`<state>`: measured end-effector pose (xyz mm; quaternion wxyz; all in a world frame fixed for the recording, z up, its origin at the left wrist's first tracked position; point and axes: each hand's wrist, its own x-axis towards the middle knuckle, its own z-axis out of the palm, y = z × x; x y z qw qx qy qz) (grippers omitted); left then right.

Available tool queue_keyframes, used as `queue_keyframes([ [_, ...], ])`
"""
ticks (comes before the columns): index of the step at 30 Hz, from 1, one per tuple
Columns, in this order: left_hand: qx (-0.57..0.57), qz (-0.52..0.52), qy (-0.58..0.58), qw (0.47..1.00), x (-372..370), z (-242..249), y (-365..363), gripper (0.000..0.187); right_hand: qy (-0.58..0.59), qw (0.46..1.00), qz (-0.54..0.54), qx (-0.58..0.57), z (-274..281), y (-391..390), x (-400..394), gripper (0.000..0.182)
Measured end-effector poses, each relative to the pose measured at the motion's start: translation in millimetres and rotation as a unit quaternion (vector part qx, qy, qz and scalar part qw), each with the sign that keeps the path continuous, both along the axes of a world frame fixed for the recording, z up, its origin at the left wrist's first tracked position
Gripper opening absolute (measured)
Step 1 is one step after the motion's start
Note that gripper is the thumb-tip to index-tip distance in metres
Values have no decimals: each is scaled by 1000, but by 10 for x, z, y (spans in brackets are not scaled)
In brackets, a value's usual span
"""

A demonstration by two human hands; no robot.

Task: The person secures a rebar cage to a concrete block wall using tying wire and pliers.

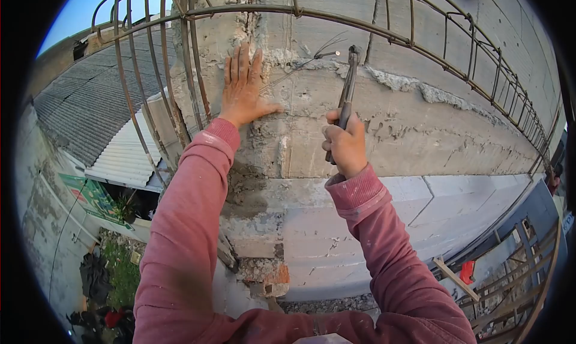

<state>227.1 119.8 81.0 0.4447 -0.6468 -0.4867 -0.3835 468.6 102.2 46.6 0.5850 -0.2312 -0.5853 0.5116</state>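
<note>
My left hand (243, 89) lies flat against the rough concrete wall (306, 128), fingers spread and pointing up. It holds nothing. In my right hand (347, 143) is a pair of long-handled pincers (348, 92), gripped by the handles with the jaws pointing up. The jaws are near a thin bundle of tie wire (318, 54) that sticks out of the wall between my hands. Whether the jaws touch anything is hard to make out. Part of the lower handles is hidden by my fingers.
A rebar cage (354, 23) arcs across the top and right, with vertical rebars (159, 62) at left. White blocks (354, 242) form the wall below. Far beneath lie a corrugated roof (90, 98), grass (120, 278) and a wooden frame (516, 296), so I am high up.
</note>
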Motion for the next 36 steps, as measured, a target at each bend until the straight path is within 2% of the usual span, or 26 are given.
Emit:
queue_keyframes([
  [3, -15, 38, 9, 999, -18, -18, 30, 139, 142, 990, -5, -18, -220, 244, 229, 19],
  [4, -6, 31, 4, 999, -9, -13, 52, 140, 255, 967, -26, -5, -196, 251, 197, 18],
  [7, 14, 11, -3, 1000, -42, -50, 35, 142, 263, 952, -155, -3, -148, 249, -135, 14],
  [8, 31, -2, -6, 1000, -48, -50, 44, 143, -99, 931, -221, 273, -274, 331, -124, 12],
  [11, 34, 3, -8, 999, -10, -62, 57, 145, -201, 919, -160, 298, -235, 380, 237, 12],
  [12, 33, 15, -10, 999, -13, -41, 56, 145, -177, 957, -145, 177, -278, 362, 326, 14],
  [13, 42, 12, -8, 999, -16, 31, 88, 145, -15, 979, -142, 143, -213, 421, 295, 14],
  [14, 37, 10, -10, 999, -6, -7, 76, 145, 142, 976, -134, 91, -234, 431, 234, 14],
  [15, 31, 10, -8, 999, -15, -38, 55, 145, 298, 946, -122, 36, -265, 442, 128, 13],
  [16, 33, 9, -9, 999, -23, -51, 42, 145, 302, 942, -144, 18, -139, 275, -75, 14],
  [17, 34, 8, -9, 999, -33, -44, 48, 145, 148, 980, -119, 65, -138, 255, -61, 14],
  [18, 35, 4, -8, 999, -22, -50, 67, 144, -10, 990, -91, 108, -165, 237, -25, 15],
  [19, 30, 11, -7, 999, -19, -48, 80, 144, -166, 973, -57, 149, -192, 236, -5, 16],
  [20, 29, 19, -8, 999, -24, -35, 90, 144, -234, 924, -105, 283, -184, 325, 181, 19],
  [21, 27, 27, -10, 999, -30, -56, 82, 144, -94, 972, -89, 195, -285, 336, 193, 19],
  [22, 37, 19, -8, 999, -38, 8, 108, 144, 51, 990, -72, 114, -240, 325, 179, 20],
  [23, 37, 12, -9, 999, -30, -13, 103, 144, 190, 980, -51, 21, -235, 279, 183, 21],
  [24, 32, 6, -8, 999, -34, -49, 81, 144, 312, 939, -139, 24, -202, 318, 18, 21],
  [26, 31, 14, -8, 999, -52, -55, 58, 143, 42, 984, -115, 127, -194, 189, -60, 19],
  [28, 26, 16, -5, 1000, -26, -42, 85, 143, -231, 945, -82, 216, -234, 122, -31, 18],
  [31, 39, 25, -6, 999, -69, -11, 113, 143, -80, 985, -113, 104, -209, 240, 339, 22],
  [32, 46, 21, -2, 999, -55, -38, 112, 143, 105, 990, -88, 29, -204, 238, 304, 24],
  [35, 52, 10, -3, 999, -47, -49, 86, 143, -3, 974, -192, 121, -222, 257, -152, 23],
  [36, 51, 6, -7, 999, -17, -56, 84, 143, -70, 967, -187, 160, -228, 215, -69, 22],
])
